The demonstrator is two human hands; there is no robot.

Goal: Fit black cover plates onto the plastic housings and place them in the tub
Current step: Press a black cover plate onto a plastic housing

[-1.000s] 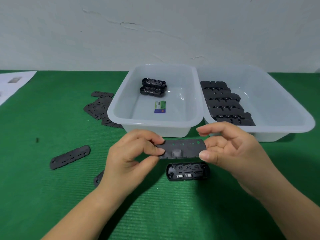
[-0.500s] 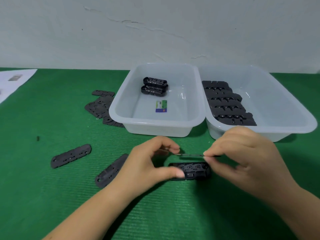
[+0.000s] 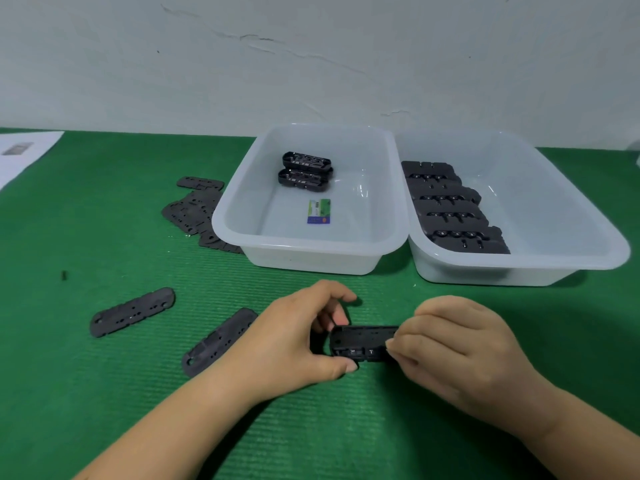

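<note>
The black housing (image 3: 363,342) sits on the green bench (image 3: 104,393), near the person and just in front of the 2 tubs. A thin black cover plate lies on top of it, so close that I cannot tell if it has clicked in. The left hand (image 3: 294,341) curls round the left end, thumb on the near side and fingers (image 3: 341,318) on the far side. The right hand (image 3: 457,348) pinches the right end with its fingers pressed close together. The housing looks small, light and hard, like a little plastic box with rounded ends. I think it will not bend, but the plate is flat and thin and may flex a bit, so pressing at both ends and then the middle seems best. The smooth plastic could slip, so holding the long sides looks safest. The ribbed green mat should stop it sliding. The left tub (image 3: 311,244) is pale, see-through plastic with round corners; 2 black parts (image 3: 304,171) and a small card (image 3: 319,211) lie in it. The right tub (image 3: 519,265) holds a row of black housings (image 3: 450,209). More flat plates with small holes lie on the bench to the left: 2 loose plates (image 3: 133,311) and a pile (image 3: 194,213) far back.
</note>
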